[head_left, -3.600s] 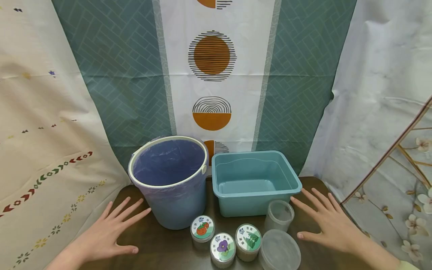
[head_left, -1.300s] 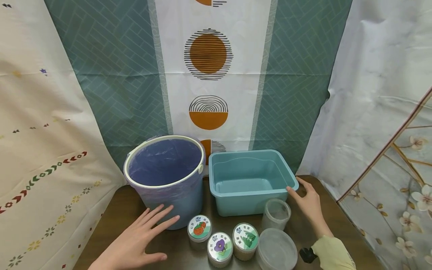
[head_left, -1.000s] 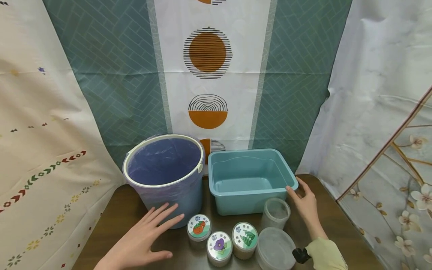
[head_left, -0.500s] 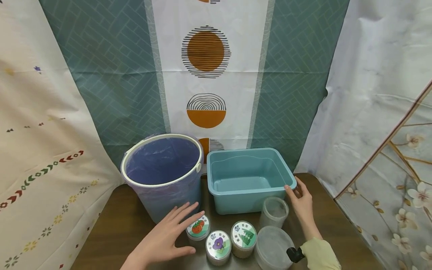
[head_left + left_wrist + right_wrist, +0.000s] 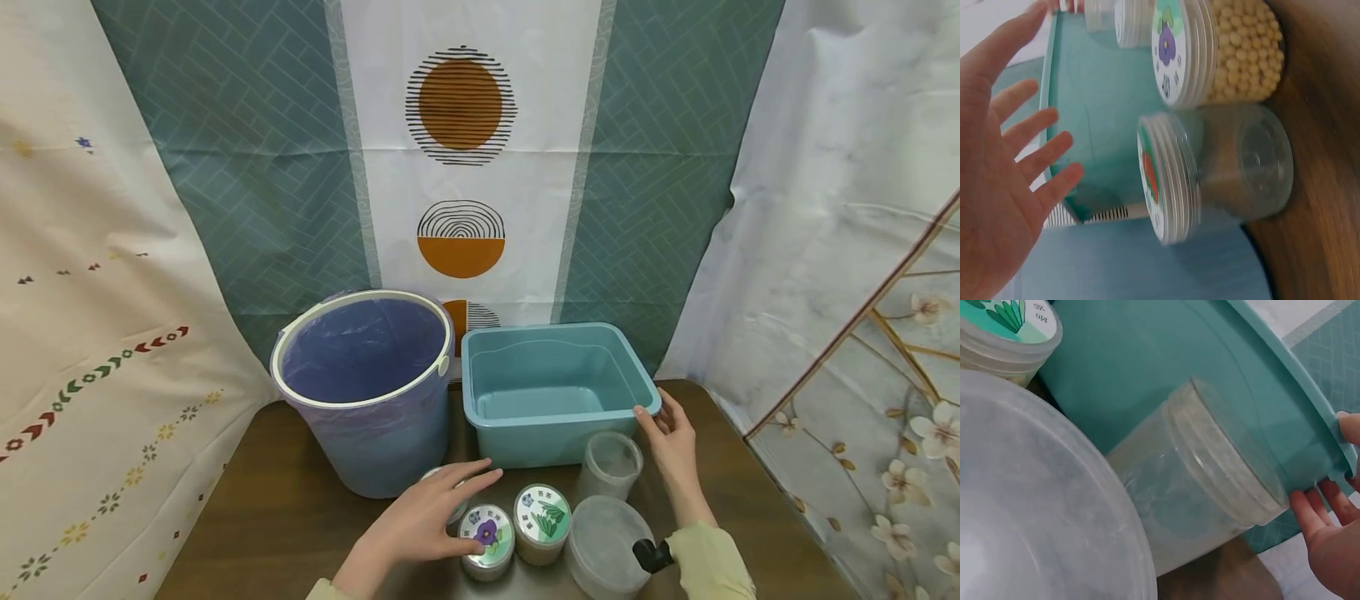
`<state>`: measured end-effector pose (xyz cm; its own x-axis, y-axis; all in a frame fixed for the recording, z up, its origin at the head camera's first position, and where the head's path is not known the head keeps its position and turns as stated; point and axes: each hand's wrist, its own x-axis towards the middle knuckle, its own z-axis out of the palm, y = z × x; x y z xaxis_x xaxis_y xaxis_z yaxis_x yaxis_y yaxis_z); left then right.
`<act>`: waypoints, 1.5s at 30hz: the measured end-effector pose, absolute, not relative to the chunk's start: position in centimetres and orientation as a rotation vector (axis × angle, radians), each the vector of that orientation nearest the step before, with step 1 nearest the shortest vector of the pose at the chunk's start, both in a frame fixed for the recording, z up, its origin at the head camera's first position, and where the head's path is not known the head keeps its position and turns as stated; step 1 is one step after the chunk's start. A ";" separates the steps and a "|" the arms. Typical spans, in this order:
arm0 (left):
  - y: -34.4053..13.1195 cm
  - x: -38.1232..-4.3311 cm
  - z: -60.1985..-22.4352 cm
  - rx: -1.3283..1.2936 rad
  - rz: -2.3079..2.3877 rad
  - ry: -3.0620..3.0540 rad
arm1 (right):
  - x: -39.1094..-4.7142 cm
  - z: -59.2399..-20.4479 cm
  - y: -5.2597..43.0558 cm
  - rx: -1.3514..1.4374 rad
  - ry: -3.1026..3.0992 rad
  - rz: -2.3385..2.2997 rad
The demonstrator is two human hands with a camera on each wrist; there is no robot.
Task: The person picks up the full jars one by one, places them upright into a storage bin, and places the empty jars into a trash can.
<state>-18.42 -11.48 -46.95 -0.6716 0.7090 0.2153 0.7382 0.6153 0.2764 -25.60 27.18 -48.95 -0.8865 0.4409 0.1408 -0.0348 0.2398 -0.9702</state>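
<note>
Head cam: R grip (image 5: pixel 672 448) pinches tub (image 5: pixel 536 442) (mouth up, long axis L-R), L grip (image 5: pixel 422 517) spread, empty

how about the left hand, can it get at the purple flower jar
Probably yes: the left hand, fingers spread, is close to the purple flower jar, and the left wrist view shows nothing between them.

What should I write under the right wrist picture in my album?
The right grip holds the corner of a teal tub, with a clear jar in front.
</note>
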 end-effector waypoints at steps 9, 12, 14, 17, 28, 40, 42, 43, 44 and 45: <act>-8.6 -18.9 -47.7 -1.219 -0.664 -2.844 | -25.3 -48.2 27.0 -0.381 -2.099 1.765; -7.3 -19.0 -47.7 -1.226 -0.707 -2.843 | -25.3 -48.2 27.1 -0.393 -2.111 1.763; -6.5 -19.1 -47.7 -1.224 -0.720 -2.853 | -25.2 -48.1 27.2 -0.398 -2.118 1.770; -5.4 -19.3 -47.7 -1.229 -0.703 -2.860 | -25.2 -48.2 27.2 -0.398 -2.120 1.794; -2.2 -21.0 -48.0 -1.314 -0.624 -2.953 | -25.2 -48.0 27.0 -0.408 -2.092 1.821; -0.5 -22.0 -47.9 -1.442 -0.379 -2.976 | -25.2 -47.8 26.7 -0.403 -2.088 1.851; -0.4 -22.1 -48.1 -1.442 -0.366 -2.996 | -25.1 -47.8 26.6 -0.407 -2.086 1.855; -0.3 -22.1 -48.2 -1.444 -0.363 -3.003 | -25.1 -47.8 26.6 -0.410 -2.086 1.855; -0.3 -22.2 -48.3 -1.449 -0.361 -3.011 | -25.0 -47.7 26.6 -0.413 -2.087 1.856; -0.2 -22.2 -48.3 -1.456 -0.363 -3.016 | -25.0 -47.7 26.6 -0.415 -2.087 1.857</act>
